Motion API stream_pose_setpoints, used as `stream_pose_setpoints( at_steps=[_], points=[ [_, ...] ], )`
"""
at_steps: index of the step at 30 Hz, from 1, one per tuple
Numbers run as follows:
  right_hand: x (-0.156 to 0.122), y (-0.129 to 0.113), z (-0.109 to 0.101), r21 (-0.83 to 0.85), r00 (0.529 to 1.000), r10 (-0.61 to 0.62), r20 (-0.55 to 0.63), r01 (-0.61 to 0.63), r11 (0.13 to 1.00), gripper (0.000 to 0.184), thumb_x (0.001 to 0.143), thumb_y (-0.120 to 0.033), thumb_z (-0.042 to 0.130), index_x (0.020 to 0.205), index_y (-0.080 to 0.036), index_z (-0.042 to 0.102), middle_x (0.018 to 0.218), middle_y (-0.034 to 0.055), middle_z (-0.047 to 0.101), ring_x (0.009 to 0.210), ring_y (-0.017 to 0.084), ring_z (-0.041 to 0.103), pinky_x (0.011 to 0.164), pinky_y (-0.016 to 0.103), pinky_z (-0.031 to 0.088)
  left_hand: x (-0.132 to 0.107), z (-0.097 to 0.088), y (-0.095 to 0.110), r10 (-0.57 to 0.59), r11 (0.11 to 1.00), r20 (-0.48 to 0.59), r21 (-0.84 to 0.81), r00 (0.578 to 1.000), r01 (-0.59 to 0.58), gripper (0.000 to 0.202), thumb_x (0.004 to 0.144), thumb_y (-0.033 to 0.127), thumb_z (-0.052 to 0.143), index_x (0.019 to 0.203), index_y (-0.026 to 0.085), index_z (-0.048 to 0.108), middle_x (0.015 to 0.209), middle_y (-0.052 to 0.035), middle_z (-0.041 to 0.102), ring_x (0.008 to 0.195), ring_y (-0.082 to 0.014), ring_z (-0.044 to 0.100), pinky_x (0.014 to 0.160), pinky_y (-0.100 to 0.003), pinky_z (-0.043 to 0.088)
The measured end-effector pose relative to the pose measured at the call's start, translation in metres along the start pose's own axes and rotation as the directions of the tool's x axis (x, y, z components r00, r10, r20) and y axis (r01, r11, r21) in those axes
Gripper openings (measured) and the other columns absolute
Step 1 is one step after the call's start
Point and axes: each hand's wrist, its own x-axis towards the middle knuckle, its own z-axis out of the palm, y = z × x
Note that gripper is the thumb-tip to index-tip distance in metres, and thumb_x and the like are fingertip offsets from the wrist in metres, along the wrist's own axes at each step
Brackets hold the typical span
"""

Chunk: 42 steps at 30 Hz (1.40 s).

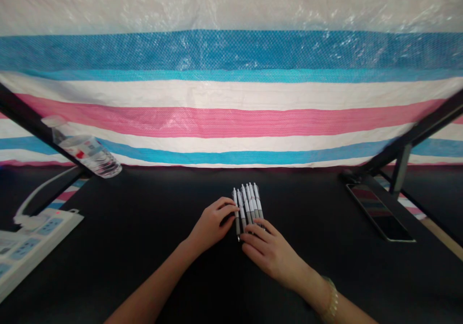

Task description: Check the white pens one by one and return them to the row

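Several white and grey click pens (247, 203) lie side by side in a row on the black table, their clicker ends pointing away from me. My left hand (213, 220) is at the row's left side, fingers bent but apart, with its fingertips against the leftmost pen (237, 225). Across the near ends of the other pens rests my right hand (269, 249), its fingers stretched out and spread. Those near ends are partly hidden under its fingers. A beaded bracelet (333, 297) is on my right wrist.
A white power strip (43, 247) with a plugged-in cable sits at the left. Behind it, a clear plastic bottle (92, 155) leans by a black metal bar (36, 121). A phone (379, 213) lies at the right near another black bar (415, 126). A striped plastic sheet (231, 121) hangs behind the table (144, 208).
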Motion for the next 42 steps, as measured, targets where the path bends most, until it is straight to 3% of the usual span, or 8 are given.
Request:
stream_pose_setpoints(
  at_steps=[4, 11, 19, 22, 25, 28, 33, 42],
  points=[
    [-0.002, -0.001, -0.009, 0.223, 0.958, 0.164, -0.236, -0.111, 0.968, 0.02, 0.099, -0.007, 0.049, 0.107, -0.015, 0.065, 0.108, 0.0114, 0.075, 0.092, 0.02, 0.07, 0.082, 0.035, 0.058, 0.0, -0.001, 0.002, -0.102, 0.991, -0.028, -0.091, 0.994, 0.099, 0.031, 0.088, 0.011, 0.058, 0.115, 0.022, 0.069, 0.116, -0.0076, 0.065, 0.074, -0.0127, 0.063, 0.068, -0.026, 0.055],
    [-0.007, -0.013, -0.015, 0.513, 0.685, 0.582, -0.439, -0.341, 0.788, 0.024, 0.091, 0.001, 0.055, 0.098, -0.02, 0.063, 0.103, 0.0083, 0.073, 0.085, 0.018, 0.075, 0.078, 0.029, 0.061, 0.003, -0.008, 0.013, -0.353, 0.86, -0.03, -0.404, 0.935, 0.312, 0.031, 0.088, 0.025, 0.063, 0.118, 0.019, 0.065, 0.107, -0.0077, 0.068, 0.073, -0.0149, 0.066, 0.063, -0.028, 0.056],
    [-0.02, -0.027, -0.013, 0.352, 0.93, 0.223, -0.293, -0.112, 0.929, 0.026, 0.091, 0.0, 0.051, 0.107, -0.018, 0.061, 0.113, 0.013, 0.074, 0.103, 0.022, 0.072, 0.09, 0.035, 0.06, 0.004, -0.013, 0.025, -0.562, 0.195, 0.312, -0.85, 0.766, 0.489, 0.047, 0.082, 0.047, 0.075, 0.116, 0.016, 0.065, 0.104, -0.0094, 0.07, 0.063, -0.012, 0.068, 0.052, -0.02, 0.05],
    [-0.016, -0.033, -0.015, 0.469, 0.977, 0.173, -0.124, -0.096, 0.878, 0.03, 0.092, -0.001, 0.047, 0.114, -0.019, 0.059, 0.115, 0.012, 0.072, 0.108, 0.02, 0.069, 0.096, 0.034, 0.057, 0.004, -0.014, 0.024, -0.59, 0.108, 0.306, -0.887, 0.747, 0.449, 0.047, 0.074, 0.044, 0.085, 0.107, 0.013, 0.071, 0.088, -0.0061, 0.072, 0.06, -0.0085, 0.063, 0.054, -0.018, 0.049],
    [-0.011, -0.042, -0.015, 0.687, 0.933, 0.349, 0.089, -0.311, 0.656, 0.041, 0.093, -0.003, 0.047, 0.128, -0.023, 0.052, 0.133, 0.014, 0.06, 0.119, 0.021, 0.063, 0.1, 0.033, 0.054, 0.005, -0.016, 0.019, -0.64, 0.095, 0.253, -0.911, 0.726, 0.402, 0.045, 0.068, 0.04, 0.09, 0.101, 0.012, 0.075, 0.081, -0.0046, 0.073, 0.063, -0.0085, 0.062, 0.06, -0.018, 0.051],
    [-0.009, -0.049, -0.007, 0.923, 0.841, 0.489, 0.231, -0.349, 0.164, 0.055, 0.096, -0.019, 0.055, 0.145, -0.029, 0.034, 0.15, 0.0189, 0.042, 0.116, 0.023, 0.065, 0.095, 0.039, 0.055, 0.006, -0.02, 0.016, -0.641, 0.057, 0.28, -0.911, 0.715, 0.408, 0.045, 0.068, 0.037, 0.091, 0.103, 0.014, 0.077, 0.085, -0.0059, 0.075, 0.071, -0.0115, 0.066, 0.063, -0.019, 0.052],
    [-0.012, -0.053, 0.012, 0.571, 0.735, 0.147, 0.662, -0.367, -0.735, 0.061, 0.095, -0.058, 0.057, 0.141, -0.019, 0.048, 0.112, 0.0147, 0.068, 0.084, 0.021, 0.073, 0.07, 0.029, 0.054, 0.003, -0.021, 0.02, -0.534, 0.005, 0.384, -0.889, 0.753, 0.457, 0.041, 0.07, 0.035, 0.089, 0.101, 0.012, 0.078, 0.084, -0.0082, 0.076, 0.071, -0.0137, 0.068, 0.065, -0.021, 0.053],
    [-0.025, -0.055, 0.031, 0.323, 0.602, 0.029, 0.798, -0.387, -0.864, 0.047, 0.082, -0.058, 0.075, 0.086, -0.012, 0.063, 0.058, -0.0002, 0.059, 0.048, 0.009, 0.055, 0.045, 0.016, 0.036, 0.002, -0.019, 0.028, -0.478, 0.075, 0.45, -0.835, 0.755, 0.545, 0.037, 0.07, 0.037, 0.089, 0.092, 0.011, 0.077, 0.082, -0.0094, 0.076, 0.071, -0.0183, 0.072, 0.068, -0.027, 0.056]
  ],
)
